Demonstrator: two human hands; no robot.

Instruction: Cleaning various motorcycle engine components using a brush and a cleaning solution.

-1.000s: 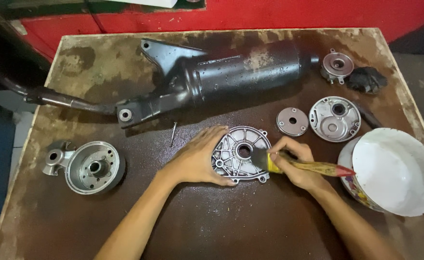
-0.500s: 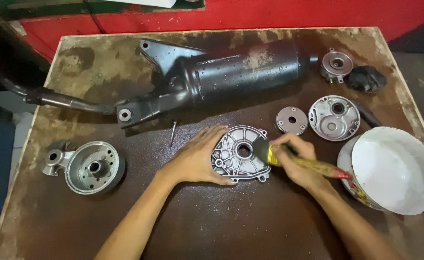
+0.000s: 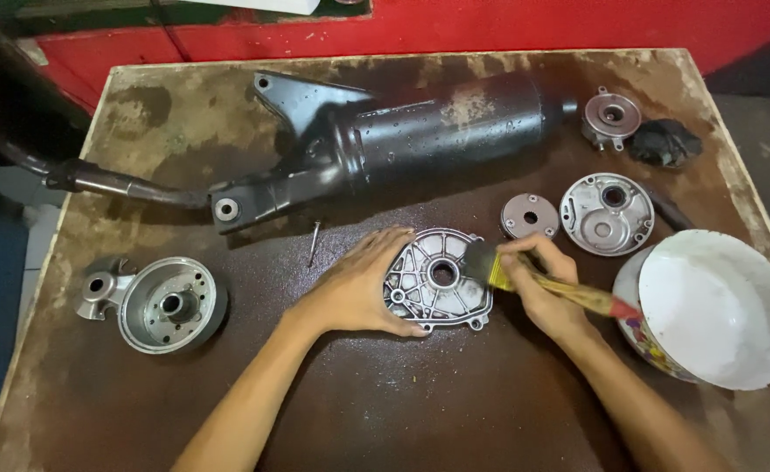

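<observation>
L to R. L hand (image 3: 363, 284): fingers spread flat, pressing the 9 o'clock edge of the cast aluminium engine cover (image 3: 437, 280) at table (image 3: 402, 411) centre; unchanged vs. 0.5 s ago. R hand (image 3: 547, 284): fingers closed round the paintbrush (image 3: 525, 278); bristles touch cover's 3 o'clock rim, shifted slightly upward. White bowl (image 3: 721, 306) at 3 o'clock, near R wrist.

Exhaust pipe (image 3: 17, 149) seemingly cut off left

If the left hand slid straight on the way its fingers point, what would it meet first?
The left hand points up-right over the metal cover; past that, probably the brush in the right hand, though height is unclear.
</observation>
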